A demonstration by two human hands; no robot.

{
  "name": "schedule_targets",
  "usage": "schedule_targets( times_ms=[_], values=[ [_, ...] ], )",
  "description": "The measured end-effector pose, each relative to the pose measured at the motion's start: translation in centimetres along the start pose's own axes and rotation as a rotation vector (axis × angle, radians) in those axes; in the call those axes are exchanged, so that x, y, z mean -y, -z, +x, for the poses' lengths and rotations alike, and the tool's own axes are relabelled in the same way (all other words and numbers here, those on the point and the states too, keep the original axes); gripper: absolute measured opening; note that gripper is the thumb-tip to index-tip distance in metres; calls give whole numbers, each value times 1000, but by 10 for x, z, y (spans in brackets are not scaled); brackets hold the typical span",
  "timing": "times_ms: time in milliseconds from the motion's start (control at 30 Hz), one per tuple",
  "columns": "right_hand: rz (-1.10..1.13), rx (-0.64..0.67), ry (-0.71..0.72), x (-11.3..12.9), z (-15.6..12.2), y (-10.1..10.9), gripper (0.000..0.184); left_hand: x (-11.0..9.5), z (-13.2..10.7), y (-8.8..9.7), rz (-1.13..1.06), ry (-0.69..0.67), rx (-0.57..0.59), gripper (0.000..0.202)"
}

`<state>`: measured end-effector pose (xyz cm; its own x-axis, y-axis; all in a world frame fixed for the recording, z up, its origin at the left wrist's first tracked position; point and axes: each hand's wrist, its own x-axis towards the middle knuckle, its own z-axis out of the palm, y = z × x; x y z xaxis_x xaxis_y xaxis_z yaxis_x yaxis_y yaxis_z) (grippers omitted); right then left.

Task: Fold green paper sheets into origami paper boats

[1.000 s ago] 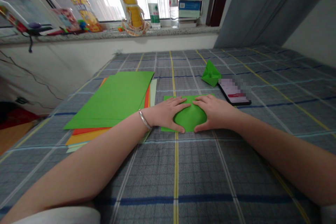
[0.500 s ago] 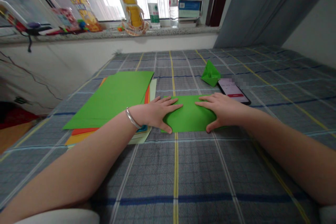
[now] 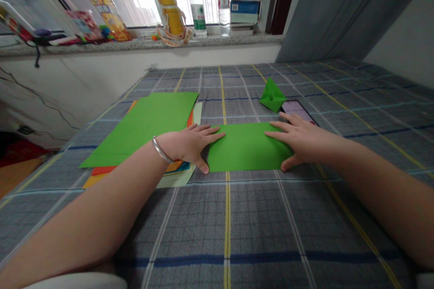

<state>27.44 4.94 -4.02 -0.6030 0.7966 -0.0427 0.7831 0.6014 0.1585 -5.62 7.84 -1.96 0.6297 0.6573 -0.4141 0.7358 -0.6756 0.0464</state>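
A green rectangle of paper (image 3: 244, 149) lies flat in front of me on the plaid cloth. My left hand (image 3: 195, 144), a silver bangle at its wrist, is spread with its fingertips at the paper's left edge. At the opposite end my right hand (image 3: 298, 141) rests with fingers apart on the paper's right edge. Just left of my left hand is a stack of coloured paper, a green sheet (image 3: 145, 122) on top and orange, yellow and pale sheets beneath. Beyond my right hand stands a folded green paper shape (image 3: 272, 95).
A phone (image 3: 298, 110) lies behind my right hand, partly covered by it. Bottles (image 3: 198, 6), a yellow flask (image 3: 172, 13) and stacked boxes (image 3: 244, 9) stand on the windowsill. A grey curtain (image 3: 325, 9) hangs at the right.
My hands have slid apart, the left one leftward and the right one rightward, baring more of the green paper. My right hand now covers more of the phone.
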Motion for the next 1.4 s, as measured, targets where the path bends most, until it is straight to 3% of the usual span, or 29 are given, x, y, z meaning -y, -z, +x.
schedule_targets(
  times_ms=[267, 600, 767, 833, 900, 1033, 1133, 1233, 1400],
  values=[
    [-103, -38, -32, -11, -11, -6, 103, 2, 0, -1, -14, -4, -6, 121],
    [-34, -28, 34, -8, -16, 1, 88, 8, 2, -2, -7, -46, -21, 124],
    [10, -7, 55, 0, -18, 5, 76, -5, 0, -1, -7, -13, -38, 123],
    [13, -40, 80, 5, -19, 6, 72, -15, -1, -3, -2, 48, -52, 113],
    [6, -81, 120, 11, -19, 8, 67, -26, 0, -6, 31, 59, -92, 114],
    [5, -105, 181, 22, -18, 17, 56, -43, 2, -13, 161, 21, -316, 122],
    [32, -115, 203, 28, -17, 23, 50, -54, 5, -15, 174, -141, -435, 93],
    [81, -114, 237, 29, -17, 24, 50, -63, 7, -15, 201, -302, -482, 59],
    [140, -106, 293, 32, -16, 20, 52, -67, 11, -15, 347, -420, -511, 42]
  ],
)
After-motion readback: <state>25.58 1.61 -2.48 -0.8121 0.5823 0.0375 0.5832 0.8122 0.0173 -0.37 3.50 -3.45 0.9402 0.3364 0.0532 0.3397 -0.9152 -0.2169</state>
